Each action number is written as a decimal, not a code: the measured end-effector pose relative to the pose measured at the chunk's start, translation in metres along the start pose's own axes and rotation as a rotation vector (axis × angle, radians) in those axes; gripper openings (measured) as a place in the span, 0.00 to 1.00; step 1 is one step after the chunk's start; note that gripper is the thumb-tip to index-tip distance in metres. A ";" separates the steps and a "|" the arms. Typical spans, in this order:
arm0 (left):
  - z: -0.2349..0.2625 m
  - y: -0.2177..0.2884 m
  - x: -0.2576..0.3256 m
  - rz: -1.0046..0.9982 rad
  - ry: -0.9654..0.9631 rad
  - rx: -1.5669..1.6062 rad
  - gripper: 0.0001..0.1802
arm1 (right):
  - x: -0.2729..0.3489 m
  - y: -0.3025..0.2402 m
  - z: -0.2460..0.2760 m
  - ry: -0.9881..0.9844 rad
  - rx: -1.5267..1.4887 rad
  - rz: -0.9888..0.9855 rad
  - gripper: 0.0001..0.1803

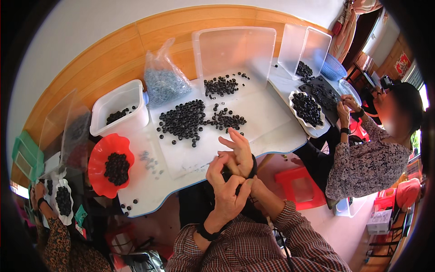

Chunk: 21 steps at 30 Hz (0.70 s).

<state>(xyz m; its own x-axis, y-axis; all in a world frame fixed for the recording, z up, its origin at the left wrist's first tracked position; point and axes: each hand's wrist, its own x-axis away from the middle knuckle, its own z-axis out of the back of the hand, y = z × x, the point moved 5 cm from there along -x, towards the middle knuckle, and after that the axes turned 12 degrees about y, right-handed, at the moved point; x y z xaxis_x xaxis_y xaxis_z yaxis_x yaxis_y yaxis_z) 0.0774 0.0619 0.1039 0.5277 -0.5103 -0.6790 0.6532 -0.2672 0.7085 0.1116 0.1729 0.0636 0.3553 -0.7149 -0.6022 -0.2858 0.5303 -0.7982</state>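
The beads [183, 121] lie in a pile on the counter [272, 131]. Behind them stands a lid [235, 50]. To their left sits a tub [120, 109], with a bag [164, 81] between. A bowl [97, 158] sits in front of the tub.

The scene is bright with daylight, coming from a window [425, 97] at the right edge, which is overexposed. The white table [272, 122] looks evenly lit with soft, weak shadows. Strong fisheye bending curves the wall; the corners are black. One face is blurred.
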 end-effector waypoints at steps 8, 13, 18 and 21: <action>0.003 -0.003 -0.013 -0.076 0.038 0.020 0.09 | -0.011 0.003 0.006 0.119 0.076 -0.007 0.35; 0.007 -0.012 -0.017 -0.043 -0.030 0.022 0.12 | -0.015 -0.003 0.002 0.082 0.184 0.071 0.37; 0.003 -0.011 -0.005 -0.016 -0.059 -0.031 0.13 | -0.013 0.000 0.003 0.123 -0.115 -0.197 0.34; 0.001 -0.005 -0.006 -0.042 -0.036 -0.053 0.12 | -0.009 0.004 0.000 0.147 -0.262 -0.519 0.32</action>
<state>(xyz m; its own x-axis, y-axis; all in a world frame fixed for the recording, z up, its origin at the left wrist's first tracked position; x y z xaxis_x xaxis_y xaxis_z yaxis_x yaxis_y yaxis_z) 0.0701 0.0654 0.1043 0.4796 -0.5292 -0.6999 0.7025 -0.2464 0.6677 0.1074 0.1818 0.0658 0.3855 -0.9160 -0.1109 -0.3243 -0.0220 -0.9457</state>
